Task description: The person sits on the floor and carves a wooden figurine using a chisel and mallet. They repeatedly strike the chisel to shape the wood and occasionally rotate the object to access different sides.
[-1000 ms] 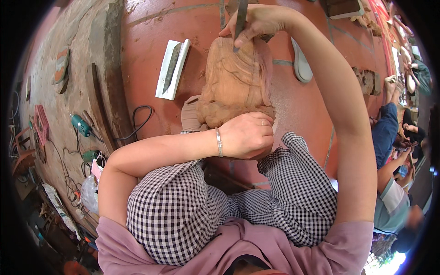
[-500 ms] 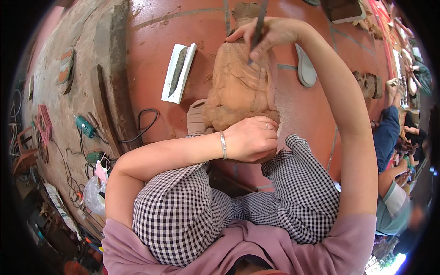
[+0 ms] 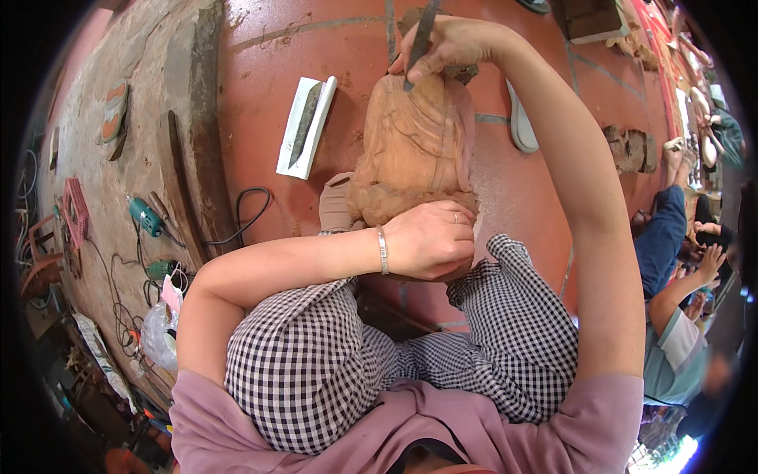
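Note:
A brown wooden figure carving [image 3: 414,142] with draped folds stands between my knees, its rough, lumpy base towards me. My left hand [image 3: 430,241], with a bracelet and a ring, lies over the base with its fingers curled round the edge; the fingertips are partly hidden. At the far end, my right hand [image 3: 454,47] grips a dark, flat carving tool [image 3: 422,39] that slants down. The tool's tip meets or hovers just above the upper folds; which one I cannot tell. The figure's top is partly covered by this hand.
Left of the carving, a dark blade [image 3: 306,125] lies on a white holder [image 3: 325,118] on the red tiles. Farther left are a wooden plank [image 3: 180,182], a green power tool [image 3: 144,215] and cables. A pale shoe [image 3: 521,118] sits to the right. Other people sit at the far right.
My right hand has moved up and slightly left with the carving tool, whose tip has gone from the middle folds to higher on the figure. The left hand stays on the base.

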Available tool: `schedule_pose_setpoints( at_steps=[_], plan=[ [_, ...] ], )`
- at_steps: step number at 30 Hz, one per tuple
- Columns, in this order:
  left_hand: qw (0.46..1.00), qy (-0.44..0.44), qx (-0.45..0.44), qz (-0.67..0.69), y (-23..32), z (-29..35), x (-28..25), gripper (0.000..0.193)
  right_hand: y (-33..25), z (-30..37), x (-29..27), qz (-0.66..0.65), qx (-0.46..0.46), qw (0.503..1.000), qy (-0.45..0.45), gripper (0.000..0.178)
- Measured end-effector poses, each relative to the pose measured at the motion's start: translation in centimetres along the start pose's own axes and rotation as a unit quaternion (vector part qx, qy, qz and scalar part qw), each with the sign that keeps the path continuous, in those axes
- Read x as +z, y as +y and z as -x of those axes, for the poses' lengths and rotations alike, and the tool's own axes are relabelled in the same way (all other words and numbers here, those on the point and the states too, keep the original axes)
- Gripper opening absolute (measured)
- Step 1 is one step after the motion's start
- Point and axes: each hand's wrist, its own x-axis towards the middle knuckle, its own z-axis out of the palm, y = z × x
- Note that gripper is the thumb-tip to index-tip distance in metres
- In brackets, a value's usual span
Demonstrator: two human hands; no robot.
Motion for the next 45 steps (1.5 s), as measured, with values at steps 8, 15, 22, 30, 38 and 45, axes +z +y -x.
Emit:
schedule_pose_setpoints(
  at_steps=[8, 15, 22, 30, 38, 45],
  plan=[
    [1.0, 0.018, -0.006, 0.017, 0.2, 0.1, -0.1, 0.015, -1.8, -0.8, -0.9, 0.044, 0.036, 0.991, -0.122, 0.025],
    [1.0, 0.001, -0.002, 0.019, 0.0, -0.1, 0.0, 0.015, -0.7, -2.6, -1.4, 0.092, -0.078, 0.974, -0.193, 0.024],
    [1.0, 0.0, -0.006, 0.013, 0.2, -0.2, 0.1, 0.014, -1.9, -2.7, -1.1, 0.123, -0.015, 0.983, -0.138, 0.024],
    [1.0, -0.003, -0.006, 0.014, 0.1, -0.1, 0.1, 0.015, -4.1, -0.7, -0.9, 0.193, -0.021, 0.974, -0.113, 0.021],
    [1.0, -0.002, -0.006, 0.01, 0.1, 0.0, -0.2, 0.016, -3.5, -0.3, -0.9, 0.187, -0.077, 0.965, -0.167, 0.025],
    [1.0, -0.003, 0.001, 0.007, 0.1, 0.0, -0.3, 0.015, -1.6, 0.2, -0.5, 0.09, -0.044, 0.99, -0.097, 0.026]
  ],
)
